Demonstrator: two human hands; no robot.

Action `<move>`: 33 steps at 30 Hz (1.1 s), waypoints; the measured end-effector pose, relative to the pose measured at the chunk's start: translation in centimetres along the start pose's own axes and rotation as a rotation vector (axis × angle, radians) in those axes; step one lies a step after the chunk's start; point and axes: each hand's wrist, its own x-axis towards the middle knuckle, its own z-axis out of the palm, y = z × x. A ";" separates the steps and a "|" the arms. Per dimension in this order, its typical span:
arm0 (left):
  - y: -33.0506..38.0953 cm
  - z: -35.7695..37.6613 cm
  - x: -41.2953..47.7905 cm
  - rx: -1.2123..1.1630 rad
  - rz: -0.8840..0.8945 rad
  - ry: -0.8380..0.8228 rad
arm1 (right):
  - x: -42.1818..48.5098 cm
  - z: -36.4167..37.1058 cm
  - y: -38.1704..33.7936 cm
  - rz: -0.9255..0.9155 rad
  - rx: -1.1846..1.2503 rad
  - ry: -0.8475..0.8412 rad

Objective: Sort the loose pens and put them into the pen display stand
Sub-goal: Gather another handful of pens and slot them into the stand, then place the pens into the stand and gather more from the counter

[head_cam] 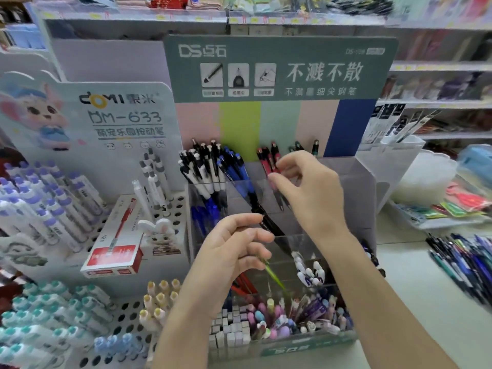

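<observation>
- While the left hand (pixel 234 246) pinches a black pen (pixel 274 227) and a green pen (pixel 274 276) over the stand (pixel 354 182), the right hand (pixel 306 187) curls at the far red pens (pixel 267 159); its grip cannot be told.
- Loose pens (pixel 463 259) lie at right.

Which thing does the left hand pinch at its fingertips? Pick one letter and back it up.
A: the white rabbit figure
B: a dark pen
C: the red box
B: the left hand pinches a dark pen between thumb and forefinger.
</observation>
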 end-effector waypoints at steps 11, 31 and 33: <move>-11.3 19.6 2.0 -0.015 -0.193 -0.244 | -11.6 -15.9 17.6 0.528 0.205 -0.083; -39.2 47.7 10.1 0.909 -0.215 0.055 | -17.4 -37.2 46.0 0.951 0.100 -0.154; -39.8 48.7 11.7 0.991 -0.156 0.147 | -15.6 -37.2 48.3 0.924 0.082 -0.204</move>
